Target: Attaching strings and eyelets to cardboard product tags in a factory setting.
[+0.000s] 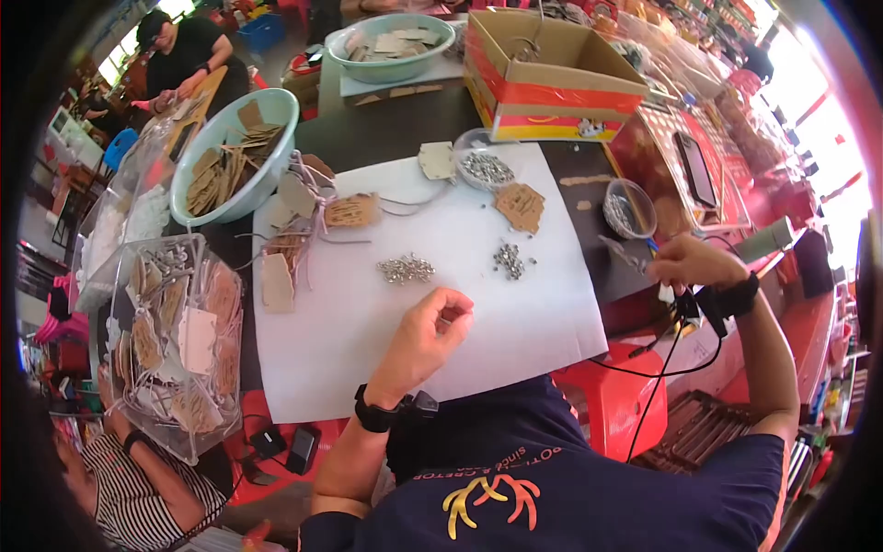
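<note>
Silvery pieces (pixel 406 269) lie loose on the white sheet (pixel 533 317), some cards (pixel 351 211) already corded; left hand (pixel 423 337) curls its fingers narrowly, right hand (pixel 692 264) bends near pliers (pixel 627 255); I cannot tell either grip.

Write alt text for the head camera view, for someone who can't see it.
A person's left hand is curled over a white sheet near small silvery piles, while the right hand is at pliers beyond the sheet's right edge. Pale green basins of card pieces and an open cardboard box stand farther back.
</note>
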A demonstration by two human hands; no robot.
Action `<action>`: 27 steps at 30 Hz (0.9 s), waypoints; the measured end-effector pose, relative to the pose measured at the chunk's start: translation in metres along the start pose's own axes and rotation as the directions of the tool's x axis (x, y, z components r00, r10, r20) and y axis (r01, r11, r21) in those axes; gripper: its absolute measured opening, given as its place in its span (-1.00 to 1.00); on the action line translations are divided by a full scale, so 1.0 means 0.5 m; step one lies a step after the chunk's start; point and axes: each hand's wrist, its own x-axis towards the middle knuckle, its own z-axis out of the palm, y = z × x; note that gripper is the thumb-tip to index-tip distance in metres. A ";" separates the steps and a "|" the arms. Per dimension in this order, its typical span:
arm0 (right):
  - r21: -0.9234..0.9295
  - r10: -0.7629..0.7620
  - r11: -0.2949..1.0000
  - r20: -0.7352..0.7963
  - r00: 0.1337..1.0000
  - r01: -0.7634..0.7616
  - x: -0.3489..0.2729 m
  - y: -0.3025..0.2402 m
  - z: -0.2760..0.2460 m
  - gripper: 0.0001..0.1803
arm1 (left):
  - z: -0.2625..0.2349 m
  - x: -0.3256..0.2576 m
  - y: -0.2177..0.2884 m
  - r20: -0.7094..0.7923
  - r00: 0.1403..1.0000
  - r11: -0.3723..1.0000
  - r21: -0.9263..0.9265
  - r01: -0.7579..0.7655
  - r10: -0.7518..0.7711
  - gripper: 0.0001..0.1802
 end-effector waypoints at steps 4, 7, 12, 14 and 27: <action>0.362 -0.100 0.916 -0.214 0.972 0.174 0.021 -0.094 -0.109 -0.69 | -0.028 -0.015 0.011 0.011 1.000 1.000 -0.005 0.011 -0.011 -0.81; 0.381 -0.163 0.870 -0.374 0.913 0.312 0.064 -0.151 -0.225 -0.74 | -0.020 -0.036 0.012 -0.054 0.999 1.000 -0.014 -0.002 0.001 -0.80; 0.735 -0.584 0.235 -0.416 0.697 0.636 0.200 -0.092 -0.453 -0.50 | -0.035 -0.047 0.029 -0.079 0.997 1.000 0.016 0.008 -0.007 -0.81; 0.749 -0.570 0.213 -0.426 0.702 0.628 0.230 -0.123 -0.457 -0.50 | -0.046 -0.056 0.028 -0.099 0.995 1.000 0.026 -0.009 0.011 -0.81; -0.181 -0.795 0.606 -0.132 0.592 0.775 0.312 -0.504 0.072 -0.65 | -0.129 -0.121 0.001 -0.259 0.964 0.997 -0.071 0.034 -0.051 -0.83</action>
